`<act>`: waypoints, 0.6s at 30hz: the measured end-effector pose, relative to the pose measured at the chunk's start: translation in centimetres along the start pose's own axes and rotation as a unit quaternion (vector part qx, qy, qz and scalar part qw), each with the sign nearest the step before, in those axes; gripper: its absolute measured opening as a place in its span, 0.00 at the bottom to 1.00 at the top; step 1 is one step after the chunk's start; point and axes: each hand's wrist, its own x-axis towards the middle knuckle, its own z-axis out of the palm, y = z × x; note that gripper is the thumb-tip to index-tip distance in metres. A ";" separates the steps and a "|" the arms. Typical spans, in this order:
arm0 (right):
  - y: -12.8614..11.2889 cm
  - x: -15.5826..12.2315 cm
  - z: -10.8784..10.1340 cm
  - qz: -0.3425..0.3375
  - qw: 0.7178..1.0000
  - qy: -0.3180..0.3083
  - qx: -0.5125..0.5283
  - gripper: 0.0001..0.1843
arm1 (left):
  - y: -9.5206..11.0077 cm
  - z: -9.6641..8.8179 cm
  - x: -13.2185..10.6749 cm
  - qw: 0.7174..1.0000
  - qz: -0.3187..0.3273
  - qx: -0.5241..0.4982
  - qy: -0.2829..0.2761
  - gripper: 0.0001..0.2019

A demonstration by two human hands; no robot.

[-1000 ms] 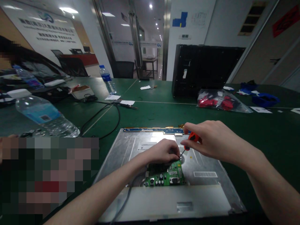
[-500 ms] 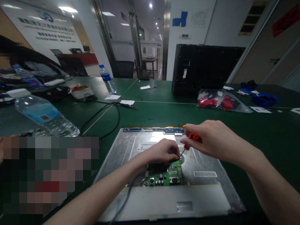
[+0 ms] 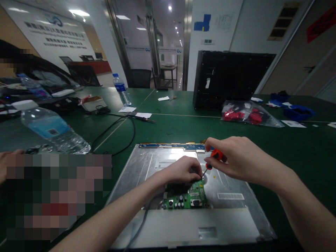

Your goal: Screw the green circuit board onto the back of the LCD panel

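My right hand (image 3: 231,155) grips the red and black handle of a screwdriver (image 3: 215,154). Its thin shaft slants down to the upper right corner of a green circuit board (image 3: 195,194). At that same corner, the fingertips of my left hand (image 3: 185,171) are pinched together beside the screwdriver tip; whatever lies between them is hidden. The board rests on the metal back of a display panel (image 3: 228,217), and my left hand covers its upper part. A blue circuit strip (image 3: 168,146) runs along the panel's far edge. From beneath my left forearm comes a grey cable (image 3: 141,224).
A large water bottle (image 3: 52,126) lies tilted at the left, near another person's hand (image 3: 7,164). Farther back are an upright bottle (image 3: 121,89), a soldering iron (image 3: 144,119) with its cord, a black monitor casing (image 3: 233,80) and a plastic bag of red items (image 3: 249,113).
The handle of the screwdriver looks slightly turned in my right hand, its tip still at the board's corner. My left hand stays in place. At far left, another person's hand shows more.
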 end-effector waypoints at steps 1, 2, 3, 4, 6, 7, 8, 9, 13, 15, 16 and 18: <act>0.0 -0.1 -0.1 -0.005 1.000 -0.002 0.018 0.08 | 0.0 0.0 0.0 1.000 0.000 0.001 0.001 0.04; 0.0 -0.1 -0.1 -0.009 0.999 -0.003 0.033 0.10 | 0.1 -0.1 0.0 1.000 0.000 0.001 0.001 0.04; 0.0 -0.2 -0.2 -0.012 0.999 -0.003 0.043 0.11 | 0.1 -0.1 0.0 1.000 -0.001 0.000 0.001 0.04; 0.1 -0.2 -0.1 -0.013 0.999 -0.002 0.044 0.12 | 0.2 -0.1 0.0 1.000 -0.002 -0.001 0.001 0.04; 0.1 -0.1 -0.1 -0.006 1.000 0.004 0.023 0.13 | 0.3 -0.1 0.0 1.000 -0.005 -0.007 0.001 0.05; 0.2 -0.1 0.0 0.000 1.000 0.007 0.007 0.13 | 0.3 -0.1 0.0 1.000 -0.006 -0.010 0.000 0.06; 0.2 0.0 0.1 0.005 1.000 0.009 -0.007 0.13 | 0.3 -0.1 0.0 1.000 -0.006 -0.012 -0.001 0.06; 0.2 0.0 0.1 0.008 1.000 0.009 -0.017 0.12 | 0.3 -0.1 0.0 1.000 -0.005 -0.012 -0.003 0.06; 0.1 -0.2 0.0 -0.008 1.000 0.000 0.005 0.12 | 0.1 0.0 0.0 1.000 -0.003 -0.008 -0.002 0.05; 0.0 -0.2 -0.1 -0.011 1.000 0.003 0.007 0.15 | 0.1 0.0 0.0 1.000 -0.004 -0.007 -0.001 0.05; 0.0 -0.1 -0.1 -0.007 1.000 0.006 -0.003 0.15 | 0.1 0.0 0.0 1.000 -0.005 -0.008 0.000 0.05; -0.1 0.0 -0.1 0.004 1.000 0.005 -0.029 0.12 | 0.1 0.0 0.0 1.000 -0.005 -0.011 0.002 0.06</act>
